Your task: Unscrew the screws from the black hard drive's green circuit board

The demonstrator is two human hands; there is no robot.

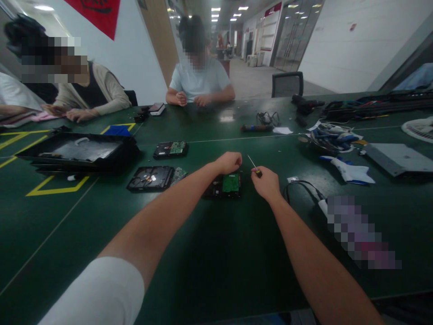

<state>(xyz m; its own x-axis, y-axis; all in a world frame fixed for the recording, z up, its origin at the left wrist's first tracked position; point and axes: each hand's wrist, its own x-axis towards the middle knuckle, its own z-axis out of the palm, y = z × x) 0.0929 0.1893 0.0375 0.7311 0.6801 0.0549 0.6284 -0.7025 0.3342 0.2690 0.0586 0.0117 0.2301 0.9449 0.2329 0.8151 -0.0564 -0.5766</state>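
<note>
While the left hand (229,162) curls over the drive (223,186) at its twelve o'clock edge, steadying it, the right hand (267,183) pinches a screwdriver (254,165), tip angled toward eleven.

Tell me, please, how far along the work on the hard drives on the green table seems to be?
Two drives lie aside at the left, apparently already handled. In hand: the right hand holds a small screwdriver, and the closed left hand rests at the top edge of a third drive, whose green circuit board is still in place. Whether any of its screws are out cannot be seen.
</note>
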